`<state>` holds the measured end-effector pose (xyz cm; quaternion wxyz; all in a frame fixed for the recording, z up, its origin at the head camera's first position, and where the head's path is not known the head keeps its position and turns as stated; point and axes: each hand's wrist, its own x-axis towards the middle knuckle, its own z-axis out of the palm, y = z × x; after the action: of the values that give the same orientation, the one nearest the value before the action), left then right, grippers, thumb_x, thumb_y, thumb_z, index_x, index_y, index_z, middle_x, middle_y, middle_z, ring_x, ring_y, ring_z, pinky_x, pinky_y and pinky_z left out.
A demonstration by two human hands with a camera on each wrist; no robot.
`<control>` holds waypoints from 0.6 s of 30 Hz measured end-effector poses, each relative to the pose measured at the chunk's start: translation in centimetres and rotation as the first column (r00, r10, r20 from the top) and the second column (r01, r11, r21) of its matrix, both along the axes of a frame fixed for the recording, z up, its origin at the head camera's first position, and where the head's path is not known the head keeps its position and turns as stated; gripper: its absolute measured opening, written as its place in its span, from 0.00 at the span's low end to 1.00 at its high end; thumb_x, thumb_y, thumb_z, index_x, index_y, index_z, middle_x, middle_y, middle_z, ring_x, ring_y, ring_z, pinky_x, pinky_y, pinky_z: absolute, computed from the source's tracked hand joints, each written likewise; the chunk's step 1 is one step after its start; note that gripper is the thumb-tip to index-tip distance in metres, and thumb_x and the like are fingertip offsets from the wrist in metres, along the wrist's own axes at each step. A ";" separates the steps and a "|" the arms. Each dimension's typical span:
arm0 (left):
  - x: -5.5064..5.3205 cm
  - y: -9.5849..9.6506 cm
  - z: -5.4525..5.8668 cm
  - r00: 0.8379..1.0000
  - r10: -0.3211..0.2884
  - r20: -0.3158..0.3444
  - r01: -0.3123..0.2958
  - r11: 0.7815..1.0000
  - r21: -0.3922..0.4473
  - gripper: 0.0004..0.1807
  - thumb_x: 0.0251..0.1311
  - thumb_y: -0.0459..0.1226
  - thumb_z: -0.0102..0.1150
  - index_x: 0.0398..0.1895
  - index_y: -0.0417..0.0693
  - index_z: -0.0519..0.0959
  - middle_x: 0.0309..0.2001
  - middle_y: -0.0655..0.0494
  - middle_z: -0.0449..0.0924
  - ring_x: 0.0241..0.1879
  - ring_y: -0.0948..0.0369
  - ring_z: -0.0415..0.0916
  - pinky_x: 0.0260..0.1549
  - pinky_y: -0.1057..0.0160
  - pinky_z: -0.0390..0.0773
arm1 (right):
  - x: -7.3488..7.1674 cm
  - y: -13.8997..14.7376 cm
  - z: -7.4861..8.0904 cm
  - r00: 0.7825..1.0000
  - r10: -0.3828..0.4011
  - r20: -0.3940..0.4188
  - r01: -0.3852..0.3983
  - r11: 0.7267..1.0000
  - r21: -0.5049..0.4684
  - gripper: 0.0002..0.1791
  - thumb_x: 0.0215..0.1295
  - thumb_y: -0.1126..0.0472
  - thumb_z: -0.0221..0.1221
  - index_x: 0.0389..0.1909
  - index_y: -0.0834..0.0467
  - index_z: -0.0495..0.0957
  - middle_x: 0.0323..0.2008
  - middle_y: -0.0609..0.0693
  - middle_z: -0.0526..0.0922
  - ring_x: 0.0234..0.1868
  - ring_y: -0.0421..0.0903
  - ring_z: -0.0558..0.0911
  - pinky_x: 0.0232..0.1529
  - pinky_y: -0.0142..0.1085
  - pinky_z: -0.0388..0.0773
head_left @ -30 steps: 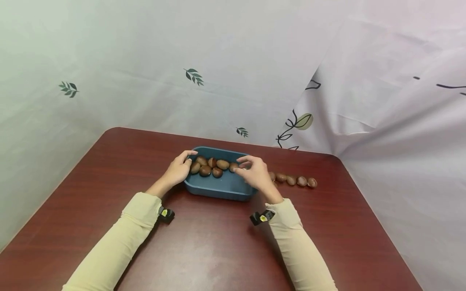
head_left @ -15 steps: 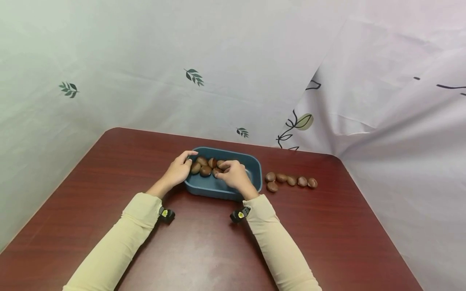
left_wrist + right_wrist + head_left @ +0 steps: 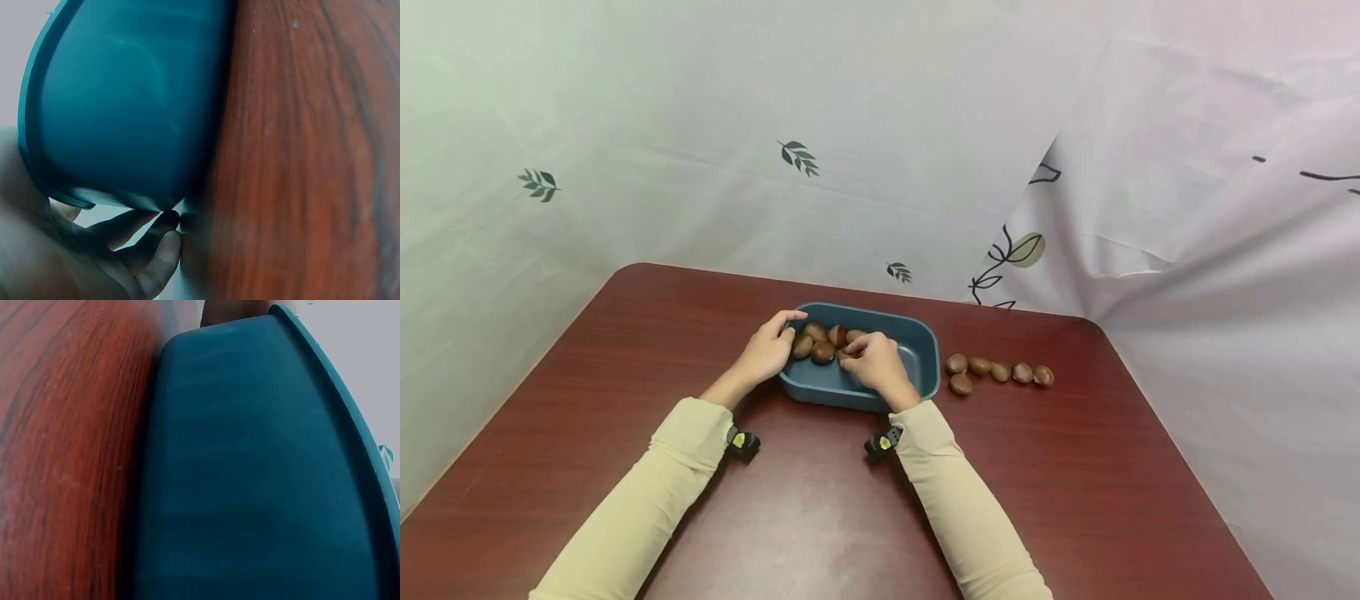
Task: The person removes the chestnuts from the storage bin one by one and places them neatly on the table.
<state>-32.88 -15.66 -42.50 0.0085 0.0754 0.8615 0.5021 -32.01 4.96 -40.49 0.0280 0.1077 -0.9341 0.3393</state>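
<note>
A blue rectangular tray (image 3: 827, 394) stands on the table with several brown chestnuts (image 3: 823, 352) gathered toward its left side. At the tray's left end my left hand (image 3: 767, 350) grips the wall, thumb over the rim; in the left wrist view its fingers (image 3: 164, 253) curl against the outside of the tray. My right hand (image 3: 878, 365) reaches into the tray over the front wall and pinches a chestnut (image 3: 843, 355) between thumb and fingers. That hand partly covers another chestnut (image 3: 854, 336) behind it. In the right wrist view the tray's outer wall (image 3: 250, 462) fills most of the picture.
Right of the tray several chestnuts (image 3: 1000, 372) lie in a row on the red-brown wooden table (image 3: 820, 517), with one more chestnut (image 3: 961, 384) in front of the row's left end. A pale cloth (image 3: 700, 167) with leaf prints hangs behind the table.
My right hand has moved left from the tray's right side to the chestnuts in its middle, uncovering the ones on the table. My left hand has stayed on the tray.
</note>
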 end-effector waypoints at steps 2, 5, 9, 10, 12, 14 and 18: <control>0.0 0.0 -0.1 1.000 0.000 -0.004 0.000 1.000 -0.001 0.23 0.78 0.37 0.33 0.71 0.52 0.66 0.42 0.41 0.70 0.31 0.50 0.62 0.46 0.49 0.62 | -0.1 0.0 0.0 1.000 -0.005 0.000 0.005 1.000 0.003 0.06 0.57 0.61 0.71 0.35 0.58 0.89 0.36 0.51 0.88 0.46 0.53 0.83 0.50 0.45 0.78; -0.1 -0.1 -0.1 1.000 -0.001 -0.002 0.001 1.000 0.001 0.23 0.78 0.37 0.33 0.71 0.52 0.66 0.46 0.39 0.71 0.35 0.48 0.64 0.46 0.49 0.62 | -0.1 0.0 -0.1 1.000 -0.012 0.006 0.012 1.000 0.012 0.05 0.57 0.60 0.72 0.34 0.56 0.89 0.35 0.50 0.88 0.42 0.51 0.84 0.44 0.43 0.80; -0.2 -0.1 -0.2 1.000 -0.003 -0.001 0.003 1.000 0.011 0.23 0.78 0.37 0.33 0.71 0.51 0.66 0.63 0.39 0.68 0.46 0.45 0.66 0.48 0.48 0.61 | -0.2 -0.1 -0.1 1.000 -0.023 0.013 0.023 1.000 0.020 0.05 0.56 0.60 0.72 0.33 0.54 0.89 0.33 0.48 0.87 0.39 0.48 0.84 0.40 0.42 0.80; -0.2 -0.1 -0.1 1.000 -0.002 -0.003 0.002 1.000 0.012 0.23 0.78 0.37 0.33 0.71 0.51 0.66 0.67 0.40 0.66 0.49 0.45 0.66 0.48 0.48 0.61 | -0.2 -0.1 0.0 1.000 -0.025 0.014 0.025 0.999 0.021 0.04 0.56 0.60 0.72 0.32 0.54 0.89 0.33 0.48 0.87 0.39 0.48 0.84 0.40 0.42 0.80; -0.2 -0.1 -0.2 1.000 -0.005 -0.003 0.005 1.000 0.016 0.23 0.78 0.37 0.33 0.71 0.51 0.66 0.70 0.41 0.62 0.54 0.45 0.65 0.49 0.47 0.61 | -0.2 -0.1 0.0 0.999 -0.028 0.016 0.028 0.999 0.021 0.03 0.56 0.60 0.72 0.31 0.53 0.89 0.34 0.48 0.87 0.40 0.49 0.83 0.41 0.42 0.80; -0.2 -0.1 -0.2 1.000 -0.007 -0.004 0.007 1.000 0.013 0.23 0.78 0.37 0.33 0.71 0.51 0.66 0.72 0.42 0.61 0.56 0.46 0.64 0.49 0.47 0.61 | -0.2 -0.1 0.1 0.999 -0.030 0.021 0.030 0.999 0.020 0.02 0.56 0.60 0.71 0.30 0.53 0.89 0.35 0.48 0.87 0.42 0.50 0.82 0.42 0.42 0.79; 0.0 -0.1 -0.1 1.000 -0.007 -0.001 0.007 1.000 0.004 0.23 0.78 0.37 0.33 0.71 0.52 0.66 0.63 0.39 0.68 0.46 0.45 0.67 0.48 0.48 0.61 | 0.0 0.1 -0.1 0.999 -0.025 0.034 0.026 1.000 -0.006 0.02 0.56 0.61 0.71 0.31 0.55 0.89 0.35 0.49 0.86 0.42 0.50 0.81 0.42 0.43 0.79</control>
<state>-32.91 -15.72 -42.62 0.0095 0.0785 0.8601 0.5039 -32.02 5.10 -40.59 0.0166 0.0898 -0.9346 0.3436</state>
